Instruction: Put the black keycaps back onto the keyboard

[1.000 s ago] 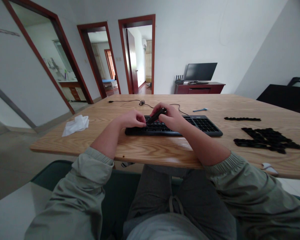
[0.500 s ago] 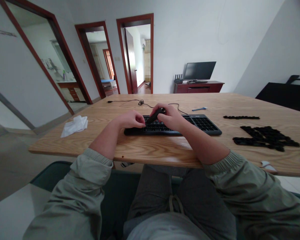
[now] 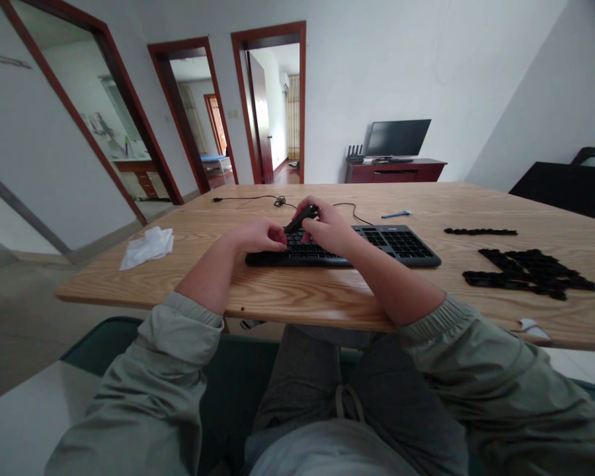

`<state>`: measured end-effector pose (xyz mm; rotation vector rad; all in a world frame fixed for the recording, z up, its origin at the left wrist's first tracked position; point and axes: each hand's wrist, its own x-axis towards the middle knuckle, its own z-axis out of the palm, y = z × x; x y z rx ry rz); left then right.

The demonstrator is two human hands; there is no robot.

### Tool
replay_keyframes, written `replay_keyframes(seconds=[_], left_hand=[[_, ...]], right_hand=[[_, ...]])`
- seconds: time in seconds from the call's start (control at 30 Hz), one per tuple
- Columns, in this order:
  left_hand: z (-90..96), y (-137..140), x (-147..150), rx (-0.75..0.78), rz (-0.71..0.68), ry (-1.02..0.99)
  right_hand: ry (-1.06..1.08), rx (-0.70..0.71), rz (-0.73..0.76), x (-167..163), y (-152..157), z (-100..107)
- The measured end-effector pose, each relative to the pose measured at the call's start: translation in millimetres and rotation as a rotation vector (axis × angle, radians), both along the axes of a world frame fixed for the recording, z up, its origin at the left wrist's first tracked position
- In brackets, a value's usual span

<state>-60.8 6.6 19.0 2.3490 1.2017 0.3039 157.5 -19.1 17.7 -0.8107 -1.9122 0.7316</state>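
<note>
A black keyboard (image 3: 399, 244) lies on the wooden table in front of me, its cable running off behind it. My right hand (image 3: 328, 226) is closed around a dark, elongated handheld tool (image 3: 303, 218), tilted so that its lower end points down-left at the keys. The tool's exact kind does not show. My left hand (image 3: 258, 236) rests at the keyboard's left end, fingers curled in beside the tool's lower end. Whether those fingers hold anything is hidden.
White tissue (image 3: 147, 248) lies at the left. Behind the keyboard are a black cable with a plug (image 3: 217, 199) and a thin blue brush-like stick (image 3: 396, 214). To the right sit a row of small black pieces (image 3: 480, 231) and a larger black cluster (image 3: 530, 271).
My right hand has shifted slightly left with the tool, across the keyboard. My left hand has stayed nearly in place.
</note>
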Motion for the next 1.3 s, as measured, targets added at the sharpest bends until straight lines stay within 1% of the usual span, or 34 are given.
replay_keyframes(seconds=[0.1,0.23,0.3,0.43,0.47,0.53,0.67,0.77,1.0,1.1,1.23,1.3], left_hand=[[-0.6,0.9,-1.2,-0.013,0.022,0.024],[-2.0,2.4,-0.7,0.010,0.018,0.029],[-2.6,2.4,0.1,0.022,0.012,0.032],[-2.3,-0.5,2.2,0.009,0.038,0.039],[-2.0,-1.5,2.8,0.003,0.044,0.036],[-1.0,-3.6,3.6,-0.010,0.055,0.031],[2.3,-7.0,4.0,-0.026,0.067,0.038],[5.8,-8.6,3.5,-0.035,0.067,0.059],[6.3,-7.5,3.5,-0.030,0.038,0.016],[4.6,-7.6,5.0,-0.023,0.031,-0.005],[5.2,-9.6,6.7,-0.011,0.034,-0.030],[6.2,-10.5,6.7,-0.015,0.035,-0.023]], right_hand=[[-0.002,0.011,0.089,-1.2,-10.0,-0.3],[0.033,-0.077,0.122,-1.2,-16.0,-1.4],[0.060,-0.084,0.096,-2.4,-14.3,-4.0],[0.053,0.045,-0.019,-5.1,-8.8,-12.2],[0.040,0.060,-0.037,-5.5,-8.3,-14.0],[0.025,0.044,-0.036,-6.0,-9.1,-16.3],[0.045,-0.079,0.066,-6.6,-15.9,-14.8],[0.047,-0.125,0.134,-5.6,-21.0,-11.6],[-0.018,-0.103,0.225,6.1,-20.1,-8.3],[-0.060,-0.076,0.286,14.2,-13.3,-8.6],[-0.121,-0.077,0.393,24.8,-4.8,-8.2],[-0.175,-0.040,0.425,29.1,-2.9,-7.1]])
